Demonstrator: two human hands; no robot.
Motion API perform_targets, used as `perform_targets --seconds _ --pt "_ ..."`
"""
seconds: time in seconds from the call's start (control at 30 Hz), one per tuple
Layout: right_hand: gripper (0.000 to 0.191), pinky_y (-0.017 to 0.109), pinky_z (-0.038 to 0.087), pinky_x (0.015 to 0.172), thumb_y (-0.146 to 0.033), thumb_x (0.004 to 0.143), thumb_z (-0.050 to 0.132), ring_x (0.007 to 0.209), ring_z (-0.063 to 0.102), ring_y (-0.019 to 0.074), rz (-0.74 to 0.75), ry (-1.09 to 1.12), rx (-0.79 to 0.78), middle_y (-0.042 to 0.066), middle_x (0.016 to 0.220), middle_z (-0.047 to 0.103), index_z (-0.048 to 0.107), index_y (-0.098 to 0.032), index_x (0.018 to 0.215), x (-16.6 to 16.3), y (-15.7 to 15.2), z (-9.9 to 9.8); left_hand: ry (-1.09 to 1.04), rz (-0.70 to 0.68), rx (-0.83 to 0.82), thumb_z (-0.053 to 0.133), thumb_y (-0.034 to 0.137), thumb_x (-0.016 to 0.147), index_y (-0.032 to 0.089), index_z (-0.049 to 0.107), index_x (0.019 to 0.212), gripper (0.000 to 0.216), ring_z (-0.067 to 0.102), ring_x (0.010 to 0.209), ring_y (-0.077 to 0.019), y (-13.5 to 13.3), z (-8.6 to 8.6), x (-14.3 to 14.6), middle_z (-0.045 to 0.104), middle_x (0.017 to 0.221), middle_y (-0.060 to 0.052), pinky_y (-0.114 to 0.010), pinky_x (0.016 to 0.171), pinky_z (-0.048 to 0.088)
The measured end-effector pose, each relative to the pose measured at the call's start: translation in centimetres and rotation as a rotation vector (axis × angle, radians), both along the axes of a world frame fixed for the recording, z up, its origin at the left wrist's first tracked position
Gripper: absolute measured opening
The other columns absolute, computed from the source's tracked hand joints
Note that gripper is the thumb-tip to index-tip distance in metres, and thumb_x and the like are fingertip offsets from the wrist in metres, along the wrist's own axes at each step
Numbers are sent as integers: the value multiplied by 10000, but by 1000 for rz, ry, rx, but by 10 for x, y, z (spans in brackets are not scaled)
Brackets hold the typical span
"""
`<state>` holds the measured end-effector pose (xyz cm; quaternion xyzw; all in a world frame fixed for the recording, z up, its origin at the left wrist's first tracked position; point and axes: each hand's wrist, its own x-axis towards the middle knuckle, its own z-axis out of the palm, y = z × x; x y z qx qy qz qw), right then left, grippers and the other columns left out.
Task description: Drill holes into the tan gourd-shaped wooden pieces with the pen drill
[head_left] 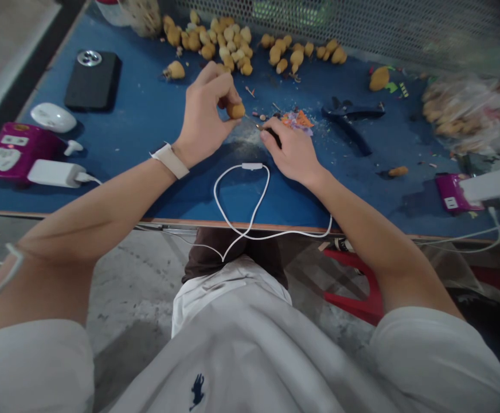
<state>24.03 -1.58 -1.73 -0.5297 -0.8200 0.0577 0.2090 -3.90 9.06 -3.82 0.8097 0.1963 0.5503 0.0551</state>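
Note:
Between the thumb and fingers of my left hand [207,115] is a small yellow-brown gourd [235,110], partly hidden by the fingers. My right hand [293,150] is closed around a thin-tipped tool [259,127] with a brass-coloured collar and a dark handle. Its slim tip points left at the gourd's end; whether it goes inside, I cannot tell. Below the hands, pale dust [247,143] lies on the blue tabletop [181,198]. Orange and purple scraps [298,119] sit just behind my right hand.
Small gourds [228,43] line the back beneath a perforated metal panel [387,34]. Dark-handled pliers [355,123] lie right, near a plastic bag of gourds [465,112]. A black phone [92,80] and purple socket block [22,149] are left. A looped white cable [218,198] crosses the front edge.

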Motion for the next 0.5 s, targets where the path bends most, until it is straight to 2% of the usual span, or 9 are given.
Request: perform_targets --seconds 0.17,0.33,0.5 --pt "689 546 680 1056 -769 1369 299 1153 887 403 -8 0 -23 108 1227 934 794 -342 1587 0 0 1 0 20 -41 1085 587 1118 337 647 1038 511 651 954 -296 -5 1 1 746 1181 -71 -517 741 605" --pt "749 514 671 1014 -800 1365 249 1122 887 381 -6 -12 -14 105 1233 942 800 -338 1575 0 -1 1 -9 -25 -97 1080 418 1015 374 697 1033 386 682 950 -318 5 -5 -1 769 1207 -68 -536 721 568" --pt "785 502 667 1001 -823 1359 231 1124 887 378 -7 -13 -9 107 1219 938 794 -333 1604 0 -1 1 -7 -74 -22 1049 407 917 354 663 1063 416 636 897 -298 27 -17 -1 743 1182 -90 -509 678 539"
